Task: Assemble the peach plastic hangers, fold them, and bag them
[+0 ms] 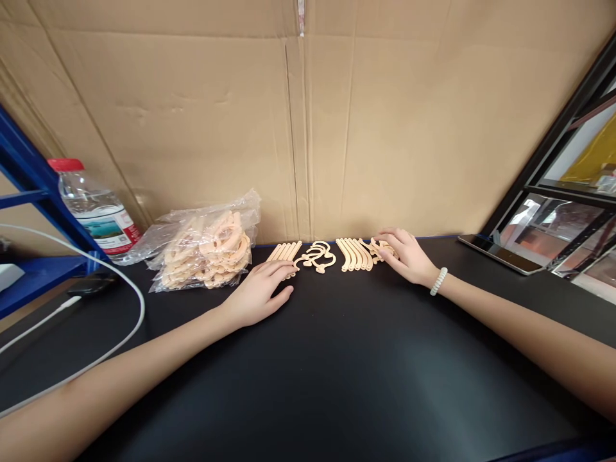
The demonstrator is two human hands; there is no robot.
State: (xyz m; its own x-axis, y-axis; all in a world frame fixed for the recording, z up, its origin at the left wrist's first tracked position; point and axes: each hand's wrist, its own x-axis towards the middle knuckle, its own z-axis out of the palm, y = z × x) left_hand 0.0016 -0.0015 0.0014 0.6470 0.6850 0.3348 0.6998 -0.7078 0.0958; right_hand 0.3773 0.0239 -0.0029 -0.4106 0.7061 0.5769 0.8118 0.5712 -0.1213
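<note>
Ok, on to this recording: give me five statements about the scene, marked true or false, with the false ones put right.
1. A pale wristband circles the right wrist. True.
2. The bottle has a blue cap. False: the cap is red.
3. The clear plastic packaging is to the left of the left hand. True.
4. The right hand is on the bottle. False: it is at the pale pieces near the cardboard.
5. The flat dark device lies between the hands. False: it lies to the right of both.
</note>
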